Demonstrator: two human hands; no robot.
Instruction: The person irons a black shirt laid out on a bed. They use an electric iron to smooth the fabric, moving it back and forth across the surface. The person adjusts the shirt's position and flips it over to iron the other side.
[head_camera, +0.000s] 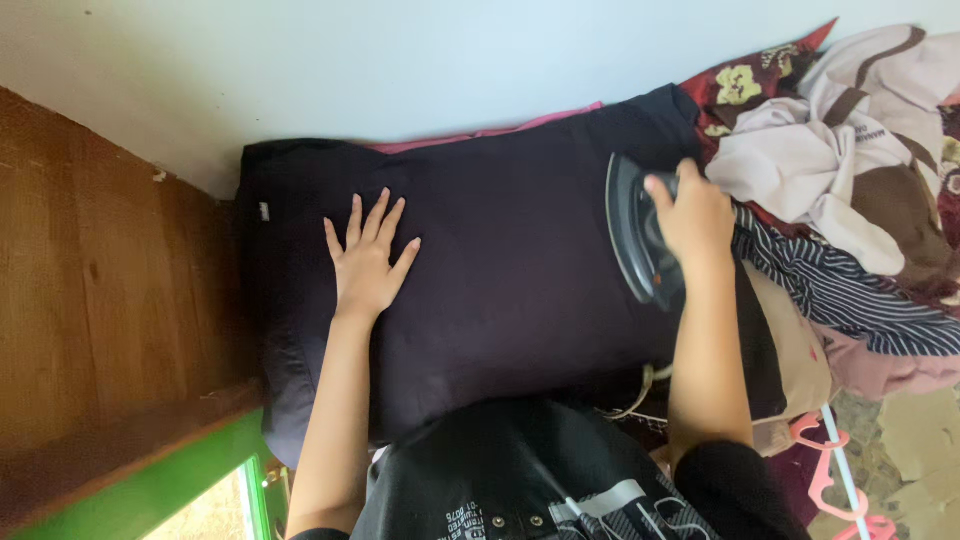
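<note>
A black garment (500, 270) lies spread flat in front of me, reaching from the wooden panel on the left to a heap of clothes on the right. My left hand (367, 262) presses flat on its left half, fingers apart, holding nothing. My right hand (695, 215) grips the handle of a dark grey clothes iron (632, 232), which rests on the right part of the garment. A cord (640, 392) trails down from under the iron side.
A heap of clothes (850, 150), white, brown, floral red and striped, fills the right. Pink hangers (830, 470) lie at the lower right. A brown wooden panel (100, 300) with a green edge (150, 490) stands left. A pale wall (400, 60) runs behind.
</note>
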